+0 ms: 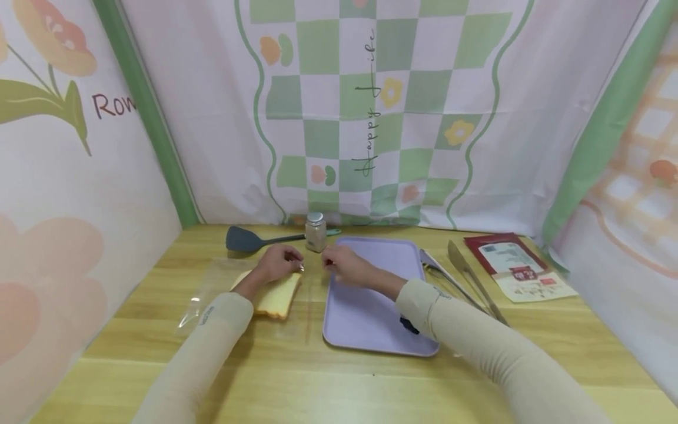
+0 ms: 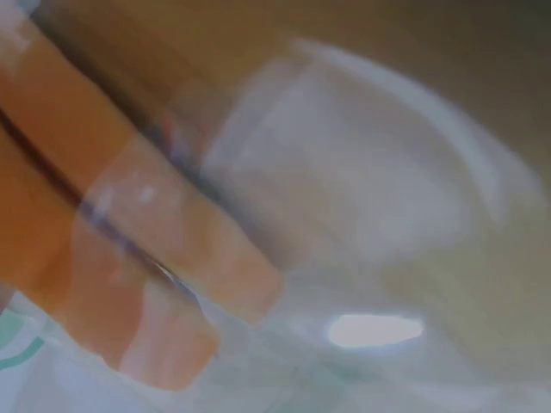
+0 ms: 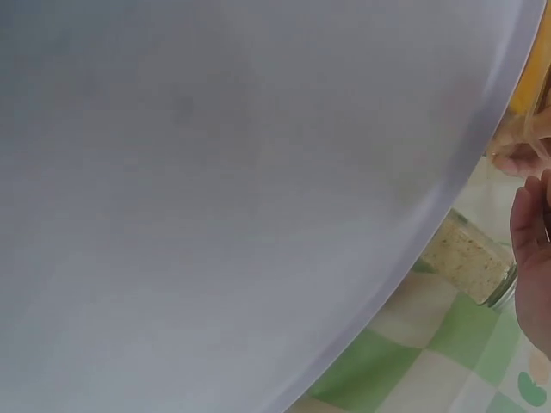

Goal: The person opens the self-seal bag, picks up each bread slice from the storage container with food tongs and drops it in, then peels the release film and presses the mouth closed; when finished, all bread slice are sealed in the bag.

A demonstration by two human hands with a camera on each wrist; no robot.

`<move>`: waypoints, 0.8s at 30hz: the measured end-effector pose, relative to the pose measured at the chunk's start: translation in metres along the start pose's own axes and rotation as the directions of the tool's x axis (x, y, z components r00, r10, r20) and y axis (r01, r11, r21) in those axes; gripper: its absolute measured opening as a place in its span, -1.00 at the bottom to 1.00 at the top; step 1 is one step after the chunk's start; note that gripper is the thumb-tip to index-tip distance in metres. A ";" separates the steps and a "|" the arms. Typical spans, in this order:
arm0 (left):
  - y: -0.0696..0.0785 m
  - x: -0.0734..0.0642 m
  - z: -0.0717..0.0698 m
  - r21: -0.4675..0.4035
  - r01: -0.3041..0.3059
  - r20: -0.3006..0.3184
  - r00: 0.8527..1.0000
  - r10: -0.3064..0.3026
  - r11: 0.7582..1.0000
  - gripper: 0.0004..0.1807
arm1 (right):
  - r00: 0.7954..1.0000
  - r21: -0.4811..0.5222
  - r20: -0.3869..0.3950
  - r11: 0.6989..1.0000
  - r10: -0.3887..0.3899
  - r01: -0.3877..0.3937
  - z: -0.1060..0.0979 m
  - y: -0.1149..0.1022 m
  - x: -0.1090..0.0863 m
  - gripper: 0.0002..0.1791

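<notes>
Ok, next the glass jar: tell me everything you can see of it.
The small glass jar is clear, closed with a silvery, metallic-looking lid. Pale tan, speckled contents show through its wall. It stands upright on the wood-grain table, near the far left corner of the lilac tray, hiding part of the spatula's handle; whether they touch is unclear. Neither the left hand nor the right hand holds it.

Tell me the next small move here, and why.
I'd probably draw the clear plastic film away from the bread slice with the left hand: film spreads beside the slice and shows across that hand's fingers in the left wrist view.
</notes>
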State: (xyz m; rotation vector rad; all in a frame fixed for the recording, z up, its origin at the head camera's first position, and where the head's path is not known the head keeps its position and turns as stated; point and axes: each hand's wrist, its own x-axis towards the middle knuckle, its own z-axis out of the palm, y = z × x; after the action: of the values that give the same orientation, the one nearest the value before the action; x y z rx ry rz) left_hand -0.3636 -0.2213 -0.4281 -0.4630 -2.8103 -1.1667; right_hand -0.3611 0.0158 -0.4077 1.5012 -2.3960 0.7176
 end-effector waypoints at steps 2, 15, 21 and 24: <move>0.000 0.000 0.001 -0.005 -0.002 0.001 1.000 0.002 1.000 -0.89 | 1.000 0.021 -0.006 1.000 0.002 -0.002 0.000 -0.001 -0.001 -0.82; -0.001 -0.002 0.001 0.031 -0.004 -0.002 1.000 0.004 0.999 -0.88 | 1.000 0.083 0.013 0.996 0.010 -0.012 -0.004 -0.020 -0.010 -0.87; 0.001 -0.002 0.001 0.021 -0.009 0.006 1.000 0.009 1.000 -0.89 | 0.998 0.059 -0.032 0.996 -0.057 0.059 -0.008 -0.024 -0.016 -0.89; 0.002 -0.003 0.002 0.014 -0.013 0.010 1.000 0.013 1.000 -0.89 | 0.996 0.048 -0.050 0.996 -0.077 0.080 -0.011 -0.026 -0.019 -0.89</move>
State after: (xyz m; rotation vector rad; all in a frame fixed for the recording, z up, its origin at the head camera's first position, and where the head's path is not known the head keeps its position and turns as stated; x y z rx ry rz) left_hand -0.3603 -0.2196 -0.4289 -0.4859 -2.8174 -1.1451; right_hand -0.3299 0.0263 -0.3991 1.5695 -2.2861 0.7922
